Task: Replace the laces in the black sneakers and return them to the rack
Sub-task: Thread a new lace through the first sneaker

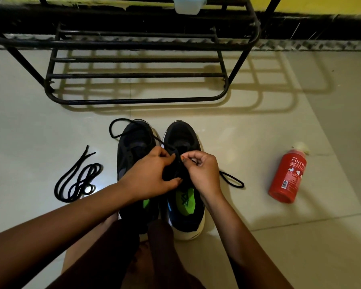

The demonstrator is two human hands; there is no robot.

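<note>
Head camera shows the rack (133, 100) just beyond the black sneakers (182, 134), set side by side on the floor within easy reach. Left hand (150, 176) and right hand (204, 174) each pinch the lace (232, 181) over one sneaker, likely threading its eyelets.

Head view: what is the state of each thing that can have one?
right sneaker: upright, being laced.
left sneaker: upright on floor.
threaded lace: ends loose, pinched by right hand.
left hand: grips right sneaker.
spare lace: loose on floor.
red bottle: lying on side.
</note>
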